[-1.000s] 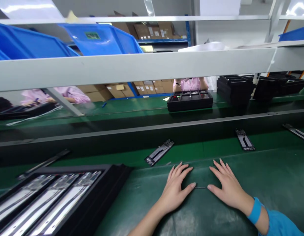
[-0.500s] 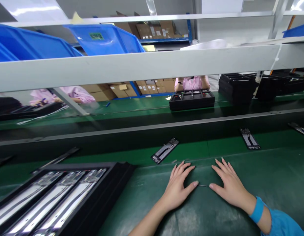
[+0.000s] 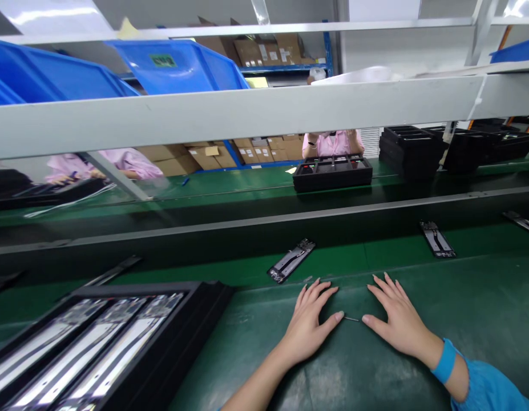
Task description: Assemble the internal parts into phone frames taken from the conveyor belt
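**Thin grey rod between the thumbs on a green desk**

The rod lies flat on the desk, roughly crosswise. Its left end is at the thumb tip of the left hand; whether they touch cannot be told. Its other end stops just short of the thumb of the right hand. Both hands are spread, palms down, fingers pointing away from the wearer and grasping nothing. A blue wristband encircles the right wrist, below which a blue sleeve begins.

Beyond the left hand, a slim phone-like assembly lies obliquely on the green strip at the back; a second assembly lies beyond the right hand, and a third is cut by the right edge of the view. At lower left, a black tray holds three similar units side by side, tilted in perspective.

Across the dark divider, a person in pink is behind a compartmented black tray. Above, blue bins rest along a pale beam.
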`<state>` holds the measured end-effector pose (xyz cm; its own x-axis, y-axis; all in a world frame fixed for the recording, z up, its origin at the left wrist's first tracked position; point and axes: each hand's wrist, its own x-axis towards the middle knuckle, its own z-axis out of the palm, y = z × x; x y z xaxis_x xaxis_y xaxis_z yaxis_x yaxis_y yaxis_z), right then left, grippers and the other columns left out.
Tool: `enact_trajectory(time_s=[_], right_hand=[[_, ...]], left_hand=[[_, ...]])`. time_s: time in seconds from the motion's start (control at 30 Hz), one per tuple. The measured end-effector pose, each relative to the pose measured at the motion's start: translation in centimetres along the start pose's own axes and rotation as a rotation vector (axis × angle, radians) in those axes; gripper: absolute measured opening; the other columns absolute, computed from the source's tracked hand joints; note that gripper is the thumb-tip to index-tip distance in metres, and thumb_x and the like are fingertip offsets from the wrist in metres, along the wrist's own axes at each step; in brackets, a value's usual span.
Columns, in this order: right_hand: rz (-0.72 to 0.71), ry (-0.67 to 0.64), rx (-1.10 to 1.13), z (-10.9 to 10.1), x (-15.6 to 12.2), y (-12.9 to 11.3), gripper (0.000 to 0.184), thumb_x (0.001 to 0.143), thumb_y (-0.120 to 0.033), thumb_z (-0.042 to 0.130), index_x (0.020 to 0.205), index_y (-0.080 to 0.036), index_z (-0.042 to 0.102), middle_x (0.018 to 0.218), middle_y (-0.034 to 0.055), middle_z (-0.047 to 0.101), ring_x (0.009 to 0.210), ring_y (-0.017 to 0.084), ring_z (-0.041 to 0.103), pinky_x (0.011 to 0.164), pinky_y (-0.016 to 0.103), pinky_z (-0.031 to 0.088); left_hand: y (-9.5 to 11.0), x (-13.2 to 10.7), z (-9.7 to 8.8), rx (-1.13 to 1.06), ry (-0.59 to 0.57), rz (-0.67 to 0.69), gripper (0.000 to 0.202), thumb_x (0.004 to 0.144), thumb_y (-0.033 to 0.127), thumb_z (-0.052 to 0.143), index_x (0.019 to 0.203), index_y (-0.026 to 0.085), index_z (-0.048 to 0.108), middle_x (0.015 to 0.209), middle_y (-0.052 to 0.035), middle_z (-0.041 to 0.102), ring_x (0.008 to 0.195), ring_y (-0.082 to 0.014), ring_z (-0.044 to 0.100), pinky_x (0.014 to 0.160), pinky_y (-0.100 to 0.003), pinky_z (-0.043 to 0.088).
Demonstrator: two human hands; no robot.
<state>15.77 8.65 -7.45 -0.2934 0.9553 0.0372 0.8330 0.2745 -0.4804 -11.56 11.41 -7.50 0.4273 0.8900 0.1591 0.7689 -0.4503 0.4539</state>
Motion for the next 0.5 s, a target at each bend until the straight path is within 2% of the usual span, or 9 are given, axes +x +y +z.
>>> enact_trajectory(time_s=[0.2, 0.4, 0.5], right_hand=[[0.017, 0.002, -0.030, 0.15, 0.16, -0.02, 0.064, 0.094, -0.049, 0.060, 0.152, -0.022, 0.048, 0.163, 0.0036, 0.030, 0.153, 0.030, 0.014, 0.125, 0.052, 0.017], [0.026, -0.013, -0.037, -0.10, 0.06, -0.43, 0.067, 0.097, -0.059, 0.053, 0.153, -0.022, 0.046, 0.163, 0.0032, 0.028, 0.153, 0.030, 0.014, 0.124, 0.053, 0.016], [0.041, -0.022, -0.056, -0.27, 0.01, -0.79, 0.069, 0.096, -0.057, 0.055, 0.154, -0.022, 0.044, 0.164, 0.0031, 0.027, 0.153, 0.031, 0.013, 0.124, 0.055, 0.014]], left_hand=[[0.11, 0.03, -0.11, 0.003, -0.015, -0.013, 0.049, 0.095, 0.051, 0.057, 0.140, 0.032, 0.054, 0.149, -0.0059, 0.049, 0.145, -0.0335, 0.036, 0.121, -0.064, 0.023], [0.18, -0.02, -0.17, 0.000, -0.020, -0.011, 0.049, 0.096, 0.050, 0.056, 0.141, 0.032, 0.052, 0.150, -0.0059, 0.048, 0.146, -0.0332, 0.035, 0.122, -0.063, 0.022], [0.22, -0.02, -0.14, 0.003, -0.031, -0.026, 0.049, 0.096, 0.050, 0.056, 0.142, 0.033, 0.052, 0.150, -0.0049, 0.047, 0.147, -0.0329, 0.034, 0.122, -0.063, 0.021]])
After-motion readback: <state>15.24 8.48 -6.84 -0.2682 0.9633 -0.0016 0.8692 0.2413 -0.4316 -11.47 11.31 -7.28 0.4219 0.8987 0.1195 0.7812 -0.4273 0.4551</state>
